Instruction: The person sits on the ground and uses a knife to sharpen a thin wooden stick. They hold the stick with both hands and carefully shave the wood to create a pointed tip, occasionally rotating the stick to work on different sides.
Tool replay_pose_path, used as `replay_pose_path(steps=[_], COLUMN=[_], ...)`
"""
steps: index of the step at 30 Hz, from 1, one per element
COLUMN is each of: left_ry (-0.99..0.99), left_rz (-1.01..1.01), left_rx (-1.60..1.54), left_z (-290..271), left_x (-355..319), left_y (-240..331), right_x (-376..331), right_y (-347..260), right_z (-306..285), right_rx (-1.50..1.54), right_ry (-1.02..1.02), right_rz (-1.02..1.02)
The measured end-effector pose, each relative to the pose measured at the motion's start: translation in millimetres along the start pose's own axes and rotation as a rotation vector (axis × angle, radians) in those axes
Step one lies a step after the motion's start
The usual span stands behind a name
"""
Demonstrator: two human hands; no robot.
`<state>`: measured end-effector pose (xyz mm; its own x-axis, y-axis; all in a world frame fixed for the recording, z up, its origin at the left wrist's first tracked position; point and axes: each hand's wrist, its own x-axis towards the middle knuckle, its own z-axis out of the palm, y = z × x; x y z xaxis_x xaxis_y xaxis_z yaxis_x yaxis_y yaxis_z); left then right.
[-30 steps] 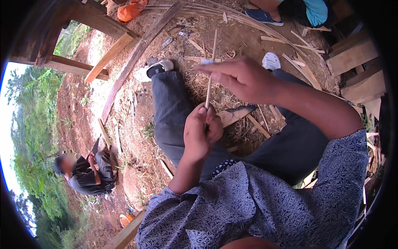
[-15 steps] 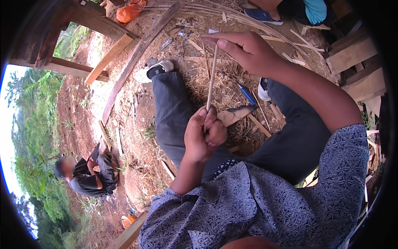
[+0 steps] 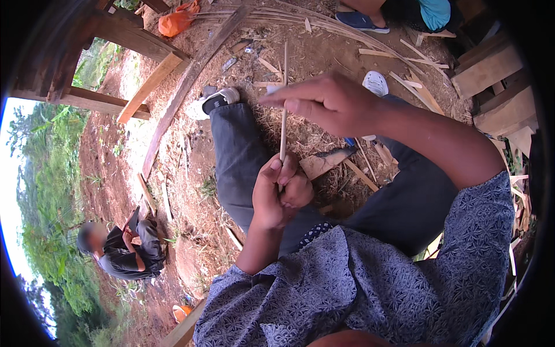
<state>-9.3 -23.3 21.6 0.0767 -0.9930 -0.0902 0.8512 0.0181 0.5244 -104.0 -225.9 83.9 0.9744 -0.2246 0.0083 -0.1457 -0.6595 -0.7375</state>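
Observation:
A thin, pale wooden stick (image 3: 285,66) stands out between my spread legs, pointing away from me. My left hand (image 3: 280,194) is closed in a fist around its near end. Farther along, my right hand (image 3: 338,107) lies across the stick, fingers straight and pressed together, thumb below, pinching the stick between them. Past the fingertips shows the edge of a small pale scrap (image 3: 272,88); what it is I cannot make out. The stick's far end sticks out beyond the right hand.
Below the right hand lie a wooden block with a dark edge (image 3: 324,162) and a partly hidden blue object (image 3: 350,141). A long plank (image 3: 193,81), bent strips (image 3: 347,32) and an orange bag (image 3: 178,20) lie beyond. Stacked timber (image 3: 491,75) stands right; a person (image 3: 124,254) sits left.
My right hand has slid down the stick from its far end toward my left hand, baring the tip. The left hand keeps its grip. The blue object is now mostly covered.

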Motion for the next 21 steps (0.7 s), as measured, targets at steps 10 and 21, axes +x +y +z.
replay_pose_path(steps=[10,21], left_ry=[0.099,0.195], left_rz=[0.018,0.112], left_rx=[0.201,0.555], left_z=[-4,-10], left_x=[0,-9], left_y=[-6,-14], right_x=[-1,9], right_y=[10,106], right_z=[7,-42], right_rx=[0.037,-0.219], right_ry=[0.061,0.705], right_rz=[-0.002,0.142])
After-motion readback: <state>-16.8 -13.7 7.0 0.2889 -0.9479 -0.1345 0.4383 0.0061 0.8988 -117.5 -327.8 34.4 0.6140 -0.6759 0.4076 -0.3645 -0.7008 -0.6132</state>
